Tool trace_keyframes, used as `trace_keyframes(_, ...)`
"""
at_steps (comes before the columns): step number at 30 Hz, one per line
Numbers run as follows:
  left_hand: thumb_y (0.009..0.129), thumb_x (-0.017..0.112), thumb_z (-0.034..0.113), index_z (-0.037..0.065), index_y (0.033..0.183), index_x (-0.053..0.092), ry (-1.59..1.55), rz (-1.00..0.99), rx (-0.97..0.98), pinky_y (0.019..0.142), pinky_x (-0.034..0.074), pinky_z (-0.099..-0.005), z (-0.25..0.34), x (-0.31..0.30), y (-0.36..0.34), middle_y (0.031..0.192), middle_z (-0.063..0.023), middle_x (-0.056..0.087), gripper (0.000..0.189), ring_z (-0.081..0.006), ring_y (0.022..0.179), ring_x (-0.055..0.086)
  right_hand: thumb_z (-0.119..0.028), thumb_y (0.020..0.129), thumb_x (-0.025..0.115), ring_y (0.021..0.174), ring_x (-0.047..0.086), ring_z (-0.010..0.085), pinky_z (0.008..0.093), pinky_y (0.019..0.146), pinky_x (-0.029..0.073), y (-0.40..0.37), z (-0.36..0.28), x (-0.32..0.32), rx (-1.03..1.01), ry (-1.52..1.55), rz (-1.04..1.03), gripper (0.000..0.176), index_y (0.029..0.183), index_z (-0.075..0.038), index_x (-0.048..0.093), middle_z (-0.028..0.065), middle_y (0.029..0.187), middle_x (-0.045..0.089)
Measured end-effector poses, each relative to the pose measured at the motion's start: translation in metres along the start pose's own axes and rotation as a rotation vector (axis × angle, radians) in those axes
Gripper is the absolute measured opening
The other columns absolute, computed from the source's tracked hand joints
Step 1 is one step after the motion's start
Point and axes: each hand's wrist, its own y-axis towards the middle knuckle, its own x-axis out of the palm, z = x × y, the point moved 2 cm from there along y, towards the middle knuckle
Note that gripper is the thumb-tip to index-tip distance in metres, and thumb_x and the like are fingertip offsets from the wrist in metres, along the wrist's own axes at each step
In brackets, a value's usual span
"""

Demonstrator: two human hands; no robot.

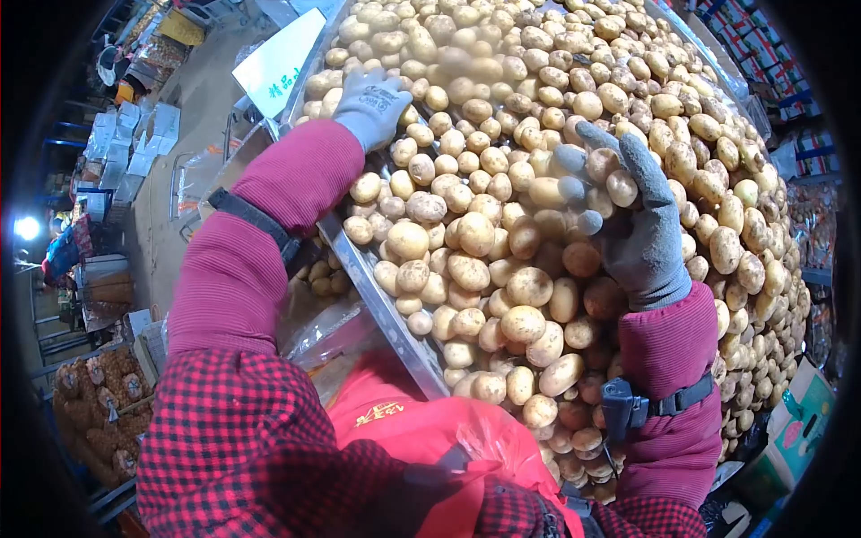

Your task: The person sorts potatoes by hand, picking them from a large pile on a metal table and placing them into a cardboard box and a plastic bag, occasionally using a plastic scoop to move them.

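A large heap of potatoes [475, 235] lies in a metal-edged bin in front of me. My left hand [370, 106], in a grey glove, rests on the heap near its left edge, back of the hand up, with short gaps between its fingers. Whether anything lies under that palm is hidden. My right hand [647, 229], also gloved, is turned palm inward over the heap. Its thumb and fingers curl around two potatoes [621, 187], and the fingertips show on their left side.
The bin's metal rim [386, 309] runs diagonally along my front. A white sign [282, 67] with writing stands at the upper left. Netted sacks [94, 412] lie at the lower left, and white boxes [134, 143] are stacked beyond the aisle. A green carton [794, 426] sits at the right.
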Motion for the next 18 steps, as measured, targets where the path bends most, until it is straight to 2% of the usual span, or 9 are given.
trace_keyframes(2,0.085,0.069,0.026,0.021,0.134,0.065,-0.001,-0.046,0.058,0.105,0.043,-0.0475,-0.013,-0.003,0.007,0.127,-0.0075,0.065,0.049,-0.0295,0.122,0.057,-0.042,0.106,0.052,0.096,0.070,0.0178,0.0225,0.067,0.055,-0.002,-0.001,0.001,0.015,0.002,0.004,0.051,0.142,-0.006,0.059,0.0101,0.123,0.071)
trace_keyframes(4,0.083,0.071,0.027,0.024,0.134,0.065,-0.146,-0.337,0.046,0.104,0.044,-0.0483,-0.025,-0.004,0.014,0.125,-0.0087,0.067,0.051,-0.0306,0.123,0.058,-0.044,0.105,0.053,0.096,0.070,0.0174,0.0225,0.068,0.055,-0.001,0.000,-0.001,0.007,0.011,0.019,0.053,0.143,-0.008,0.058,0.0088,0.121,0.071)
trace_keyframes(8,0.082,0.073,0.027,0.029,0.134,0.066,-0.140,-0.385,0.067,0.099,0.049,-0.0491,-0.024,-0.008,0.030,0.121,-0.0126,0.072,0.052,-0.0338,0.114,0.066,-0.048,0.104,0.054,0.095,0.071,0.0168,0.0246,0.067,0.051,-0.003,-0.002,0.004,0.031,-0.045,0.043,0.050,0.139,-0.013,0.060,0.0070,0.119,0.072)
trace_keyframes(10,0.091,0.066,0.025,0.027,0.129,0.072,-0.093,-0.392,0.018,0.099,0.050,-0.0528,-0.020,0.002,0.045,0.130,-0.0076,0.070,0.038,-0.0287,0.125,0.064,-0.048,0.104,0.053,0.094,0.071,0.0162,0.0245,0.066,0.051,-0.002,0.000,0.000,0.067,-0.025,0.075,0.050,0.141,-0.014,0.058,0.0075,0.119,0.071)
trace_keyframes(12,0.094,0.061,0.019,0.022,0.127,0.075,-0.116,-0.448,-0.015,0.103,0.049,-0.0569,-0.024,0.016,0.056,0.139,-0.0087,0.067,0.035,-0.0302,0.125,0.065,-0.047,0.105,0.054,0.091,0.070,0.0174,0.0225,0.064,0.051,0.001,0.001,-0.001,0.039,0.036,-0.013,0.053,0.144,-0.012,0.055,0.0095,0.118,0.070)
trace_keyframes(13,0.092,0.064,0.021,0.020,0.128,0.074,-0.143,-0.508,0.034,0.105,0.049,-0.0542,-0.026,0.001,0.053,0.136,-0.0106,0.068,0.037,-0.0301,0.126,0.065,-0.047,0.105,0.055,0.091,0.070,0.0192,0.0231,0.064,0.052,0.002,0.002,-0.002,0.034,0.068,-0.035,0.055,0.145,-0.010,0.053,0.0107,0.117,0.070)
trace_keyframes(14,0.083,0.075,0.021,0.020,0.127,0.074,-0.237,-0.480,-0.055,0.104,0.051,-0.0479,-0.023,-0.017,0.041,0.132,-0.0106,0.070,0.044,-0.0288,0.125,0.065,-0.047,0.105,0.055,0.092,0.070,0.0213,0.0242,0.064,0.052,0.003,0.001,-0.004,0.037,0.087,-0.065,0.056,0.146,-0.009,0.052,0.0116,0.117,0.070)
trace_keyframes(16,0.077,0.078,0.025,0.025,0.130,0.070,-0.492,-0.525,-0.052,0.101,0.053,-0.0430,-0.015,0.002,0.041,0.129,-0.0096,0.070,0.054,-0.0279,0.123,0.065,-0.047,0.104,0.056,0.094,0.070,0.0229,0.0267,0.066,0.053,-0.001,-0.003,0.000,0.049,0.091,-0.047,0.057,0.146,-0.009,0.052,0.0122,0.117,0.070)
trace_keyframes(18,0.079,0.077,0.023,0.023,0.127,0.070,-0.545,-0.593,-0.138,0.099,0.053,-0.0420,-0.011,-0.010,0.032,0.129,-0.0089,0.070,0.049,-0.0272,0.122,0.066,-0.047,0.104,0.056,0.095,0.071,0.0228,0.0294,0.068,0.054,-0.004,-0.001,0.007,0.030,0.072,-0.042,0.057,0.146,-0.010,0.052,0.0115,0.119,0.070)
